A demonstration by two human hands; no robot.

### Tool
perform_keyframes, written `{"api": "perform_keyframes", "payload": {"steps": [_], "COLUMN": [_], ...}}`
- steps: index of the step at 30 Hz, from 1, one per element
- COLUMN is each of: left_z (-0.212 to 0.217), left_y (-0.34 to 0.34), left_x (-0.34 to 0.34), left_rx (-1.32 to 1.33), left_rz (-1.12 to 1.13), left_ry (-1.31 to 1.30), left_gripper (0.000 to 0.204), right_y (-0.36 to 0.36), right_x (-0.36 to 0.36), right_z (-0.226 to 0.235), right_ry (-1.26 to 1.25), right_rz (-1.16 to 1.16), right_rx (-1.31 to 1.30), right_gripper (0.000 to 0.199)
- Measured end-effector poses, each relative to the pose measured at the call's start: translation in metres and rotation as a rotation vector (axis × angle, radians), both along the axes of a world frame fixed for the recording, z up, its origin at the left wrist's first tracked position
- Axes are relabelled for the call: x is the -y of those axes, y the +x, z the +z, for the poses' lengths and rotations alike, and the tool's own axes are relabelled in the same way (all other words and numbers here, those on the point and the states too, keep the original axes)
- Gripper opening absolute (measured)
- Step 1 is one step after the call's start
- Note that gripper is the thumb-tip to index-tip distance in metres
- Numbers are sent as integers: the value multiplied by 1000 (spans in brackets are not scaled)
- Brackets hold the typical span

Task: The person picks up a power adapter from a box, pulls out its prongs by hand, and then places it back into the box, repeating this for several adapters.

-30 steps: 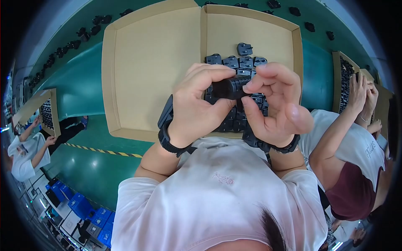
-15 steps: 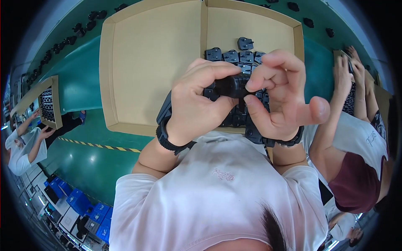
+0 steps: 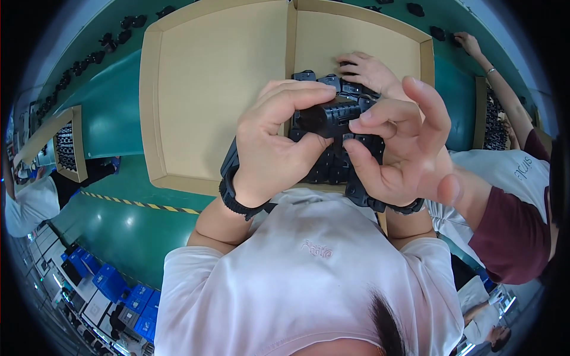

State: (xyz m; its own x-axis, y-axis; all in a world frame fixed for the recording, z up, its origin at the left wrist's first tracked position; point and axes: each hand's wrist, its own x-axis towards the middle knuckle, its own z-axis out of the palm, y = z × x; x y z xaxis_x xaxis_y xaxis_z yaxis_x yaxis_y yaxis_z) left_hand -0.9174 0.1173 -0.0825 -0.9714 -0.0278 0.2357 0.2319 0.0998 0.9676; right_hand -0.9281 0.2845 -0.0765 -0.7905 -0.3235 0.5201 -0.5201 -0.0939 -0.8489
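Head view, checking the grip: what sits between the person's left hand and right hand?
A small black ribbed part, pinched between left hand and right hand.

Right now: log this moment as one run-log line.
left hand: grips black part | right hand: pinches its end | co-worker's hand: in cardboard tray

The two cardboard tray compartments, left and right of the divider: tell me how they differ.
The left compartment shows only bare cardboard, while the right compartment holds rows of small black parts at its near end. A co-worker's hand reaches into the right compartment; none reaches into the left one. The person's left hand and right hand hold a black part above the right compartment. Both are the same brown cardboard with raised rims.
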Motion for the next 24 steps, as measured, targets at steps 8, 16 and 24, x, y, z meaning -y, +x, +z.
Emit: {"api": "perform_keyframes", "payload": {"steps": [8, 16, 24], "left_z": [7, 2, -10], "left_y": [-3, -4, -8], "left_x": [0, -6, -8], "left_rx": [-219, -146, -74], "left_rz": [21, -10, -14], "left_ry": [-247, -191, -43], "left_gripper": [38, 39, 39], "right_y": [0, -4, -8], "right_x": [-3, -7, -11], "right_z": [1, 5, -2], "right_ry": [47, 148, 246], "right_rz": [-6, 31, -5], "right_rx": [-23, 18, -16], "right_gripper": [83, 89, 96]}}
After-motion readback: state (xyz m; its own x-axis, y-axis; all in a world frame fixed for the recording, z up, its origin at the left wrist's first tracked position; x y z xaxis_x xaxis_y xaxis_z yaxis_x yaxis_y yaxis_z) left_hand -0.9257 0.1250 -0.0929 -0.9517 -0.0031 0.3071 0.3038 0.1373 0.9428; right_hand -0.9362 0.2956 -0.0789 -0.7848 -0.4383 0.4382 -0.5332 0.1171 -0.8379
